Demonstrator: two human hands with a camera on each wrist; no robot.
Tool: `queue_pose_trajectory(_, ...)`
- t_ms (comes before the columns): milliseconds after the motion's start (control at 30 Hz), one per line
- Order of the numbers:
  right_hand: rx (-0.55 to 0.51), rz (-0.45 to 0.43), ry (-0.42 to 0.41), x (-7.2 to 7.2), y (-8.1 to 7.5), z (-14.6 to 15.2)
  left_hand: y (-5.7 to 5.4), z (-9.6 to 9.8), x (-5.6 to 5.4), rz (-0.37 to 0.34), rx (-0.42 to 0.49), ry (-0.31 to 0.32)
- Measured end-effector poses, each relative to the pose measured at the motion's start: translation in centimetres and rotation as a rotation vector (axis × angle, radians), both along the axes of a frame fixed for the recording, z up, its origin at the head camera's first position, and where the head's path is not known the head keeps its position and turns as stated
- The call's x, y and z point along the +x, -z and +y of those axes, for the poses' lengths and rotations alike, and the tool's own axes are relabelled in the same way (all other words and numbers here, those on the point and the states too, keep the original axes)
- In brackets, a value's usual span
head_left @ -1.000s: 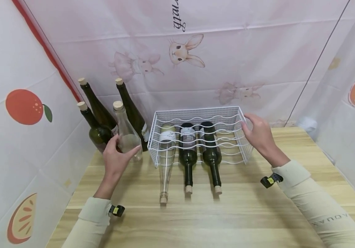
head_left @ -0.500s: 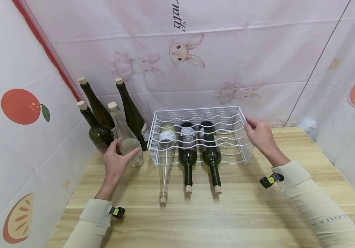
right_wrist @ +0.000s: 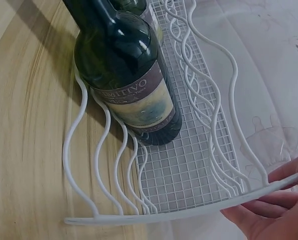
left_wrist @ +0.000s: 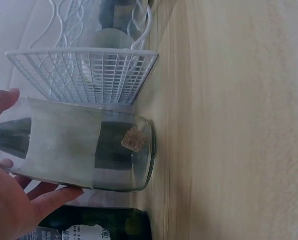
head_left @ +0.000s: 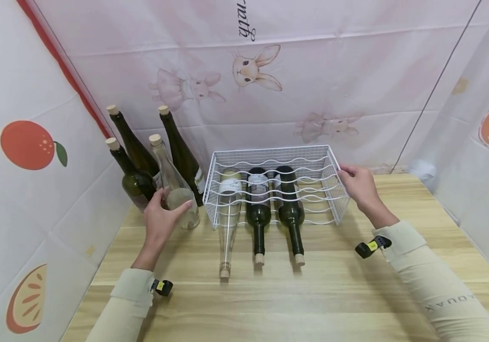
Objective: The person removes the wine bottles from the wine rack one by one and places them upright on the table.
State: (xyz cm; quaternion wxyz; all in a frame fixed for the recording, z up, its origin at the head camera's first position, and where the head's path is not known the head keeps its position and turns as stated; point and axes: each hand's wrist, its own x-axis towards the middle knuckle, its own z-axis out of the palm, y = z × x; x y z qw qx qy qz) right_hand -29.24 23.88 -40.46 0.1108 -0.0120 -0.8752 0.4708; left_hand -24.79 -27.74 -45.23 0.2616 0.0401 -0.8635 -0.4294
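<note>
A corked clear glass bottle (head_left: 177,190) leans slightly left beside the rack, its base at the tabletop. My left hand (head_left: 159,219) holds its lower body, thumb on one side and fingers on the other. Through the glass near its base, a brown lump shows in the left wrist view. My right hand (head_left: 359,187) grips the right end of a white wire wine rack (head_left: 270,151), with the rim between thumb and fingers in the right wrist view. Lying in the rack, necks toward me, are a clear bottle (head_left: 227,232) and two dark green bottles (head_left: 258,216).
Several dark green corked bottles (head_left: 135,185) stand at the left, close behind the held bottle. The wooden table (head_left: 291,304) extends toward me. Printed cloth (head_left: 253,109) hangs behind the rack and along both sides.
The clear bottle in my left hand has tilted left at the neck, and its base has come slightly toward me. My right hand has shifted slightly along the rack's end; the rack stays in place.
</note>
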Motion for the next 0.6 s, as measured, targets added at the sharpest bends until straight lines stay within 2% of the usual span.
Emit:
queue_pose_trajectory(433,-0.043,-0.015,0.001,-0.20,0.53,0.20,0.10,-0.14,-0.68,-0.067,-0.003,0.019)
queue_pose_trajectory(600,-0.056,-0.017,0.000,-0.27,0.53,0.08,0.01,-0.18,-0.95,-0.063,-0.019,0.027)
